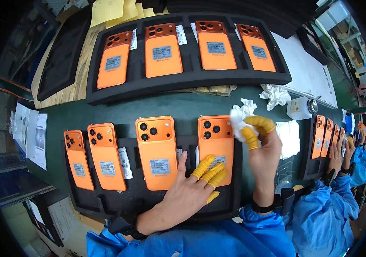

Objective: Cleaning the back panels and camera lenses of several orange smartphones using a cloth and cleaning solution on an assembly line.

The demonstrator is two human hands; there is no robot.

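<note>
My left hand [187,192], with yellow finger cots on its fingers, lies over the lower part of the rightmost orange smartphone [216,145] in the near black foam tray [125,143]. Its fingers are stretched out and press on the phone's back, covering part of the grey label; the thumb points up. My right hand [264,150], also with yellow cots, pinches a crumpled white wipe [239,120] at that phone's upper right edge, beside the camera area. Another orange smartphone [156,150] and more to its left lie back up in the same tray.
A far black foam tray [191,81] holds several orange phones with darker tops. Crumpled wipes [275,96], a white dispenser bottle [301,108] and a stack of white wipes [288,138] stand to the right. Beyond them, a co-worker's hands [336,157] work over another phone tray [309,165].
</note>
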